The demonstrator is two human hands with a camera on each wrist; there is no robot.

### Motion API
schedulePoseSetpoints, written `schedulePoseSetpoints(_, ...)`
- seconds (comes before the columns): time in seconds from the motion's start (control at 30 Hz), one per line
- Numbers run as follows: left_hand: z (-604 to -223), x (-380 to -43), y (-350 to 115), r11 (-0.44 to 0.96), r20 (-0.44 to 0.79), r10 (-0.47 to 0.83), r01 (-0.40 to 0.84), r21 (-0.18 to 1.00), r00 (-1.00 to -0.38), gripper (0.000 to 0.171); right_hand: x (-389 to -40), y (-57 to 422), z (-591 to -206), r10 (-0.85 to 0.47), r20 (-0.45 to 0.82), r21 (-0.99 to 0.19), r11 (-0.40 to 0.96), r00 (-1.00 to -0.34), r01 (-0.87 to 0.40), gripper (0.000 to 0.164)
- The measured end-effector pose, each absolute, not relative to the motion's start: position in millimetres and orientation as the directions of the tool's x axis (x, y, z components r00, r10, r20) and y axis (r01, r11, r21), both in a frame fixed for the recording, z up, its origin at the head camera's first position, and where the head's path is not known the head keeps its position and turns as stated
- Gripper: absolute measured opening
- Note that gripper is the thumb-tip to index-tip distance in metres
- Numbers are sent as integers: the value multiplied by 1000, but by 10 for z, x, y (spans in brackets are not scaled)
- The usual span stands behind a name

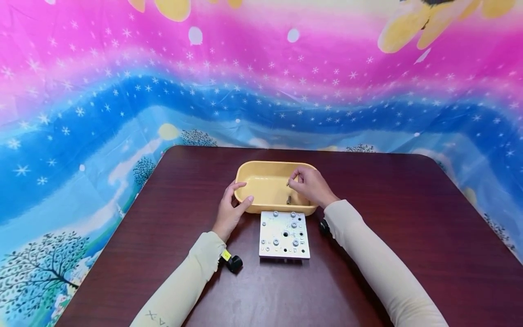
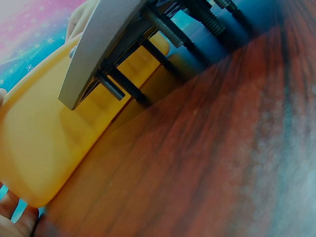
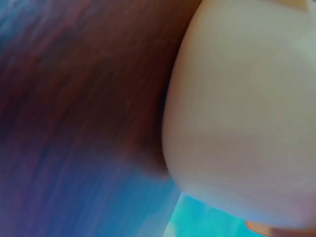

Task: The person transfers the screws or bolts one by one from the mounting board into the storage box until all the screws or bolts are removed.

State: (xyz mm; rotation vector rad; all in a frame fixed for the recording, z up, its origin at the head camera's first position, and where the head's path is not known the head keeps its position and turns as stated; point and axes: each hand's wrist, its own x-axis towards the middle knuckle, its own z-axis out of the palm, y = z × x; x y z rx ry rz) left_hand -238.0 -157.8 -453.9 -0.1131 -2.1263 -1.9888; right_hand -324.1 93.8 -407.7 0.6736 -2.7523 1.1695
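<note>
I have the left hand (image 1: pixel 229 213) gripping the left end of a yellow, round-cornered plastic tray (image 1: pixel 261 165), while the right hand (image 1: pixel 311 185) pinches a small metal piece (image 1: pixel 288 183) over its right half, near a short grey metal part (image 1: pixel 288 200) lying inside. Just nearer me, a square silver metal plate (image 1: pixel 269 232) with bolts sits on the red-brown table (image 1: pixel 253 295).

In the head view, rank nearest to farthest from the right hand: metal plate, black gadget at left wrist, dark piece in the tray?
1. Dark piece, inside the tray
2. Metal plate, beside the tray's near edge
3. Black gadget, off to the left
</note>
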Motion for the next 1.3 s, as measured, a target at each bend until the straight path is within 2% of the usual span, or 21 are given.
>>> schedulePoseSetpoints(0.27, -4347, -2254, -1552, 102, 231, -84, 223, 970, -969, 49, -3226, 926, -4064, -377, 235, -644, 630, -896, -434, 3)
schedulePoseSetpoints(0.7, -4351, -2260, -1563, 112, 229, -87, 219, 969, -969, 49, -3224, 921, -4053, -372, 209, -629, 657, -904, -416, 3)
schedulePoseSetpoints(1.3, -4339, -2252, -1557, 111, 221, -82, 211, 971, -972, 49, -3226, 949, -4075, -426, 201, -575, 678, -882, -458, 3)
